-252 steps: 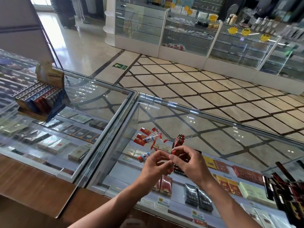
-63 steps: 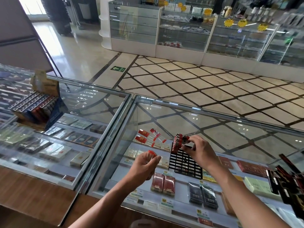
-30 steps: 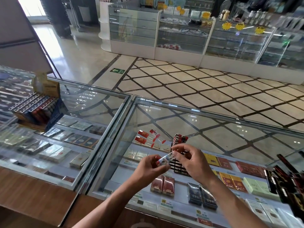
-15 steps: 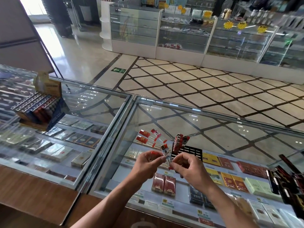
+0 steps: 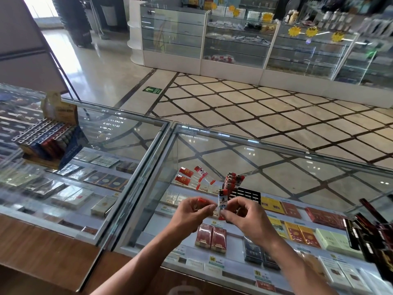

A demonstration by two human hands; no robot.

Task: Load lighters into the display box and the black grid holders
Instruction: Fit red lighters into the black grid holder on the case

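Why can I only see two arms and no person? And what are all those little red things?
The camera sits on the person's head and looks down, so you see their arms as if through their eyes. There is only this one view. The left hand and right hand pinch a small lighter upright between their fingertips. They stand at a glass counter. On it is a black grid holder with red-topped lighters standing at its left end. Loose lighters lie beside it, and a display box of lighters stands farther left. Packets lie under the glass.
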